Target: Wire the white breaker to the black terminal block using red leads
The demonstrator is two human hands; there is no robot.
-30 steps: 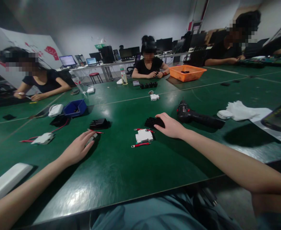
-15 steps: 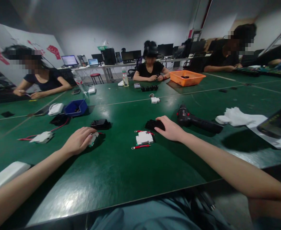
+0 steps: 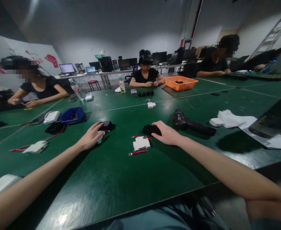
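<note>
My left hand (image 3: 90,138) is curled over a small white circuit breaker (image 3: 101,136) with a red wire, which it partly hides. Its fingertips reach a black rectangular block (image 3: 108,126) just behind the breaker. My right hand (image 3: 167,133) is closed on the right end of a dark, ridged black part (image 3: 150,129) lying low on the table. Between the hands lies another white circuit breaker (image 3: 141,143), flat, with short red wires (image 3: 138,152) ending in metal lugs.
A black power drill (image 3: 193,124) lies beyond my right hand, with white gloves (image 3: 229,118) further right. At left are a blue bin (image 3: 72,115) and a wired white breaker (image 3: 35,147). Several co-workers sit around the green table (image 3: 121,182); an orange basket (image 3: 180,84) stands at the far side.
My left hand has moved right with the white breaker, and the black block has shifted right too. My right hand stays on the black part. The camera view has shifted slightly.
</note>
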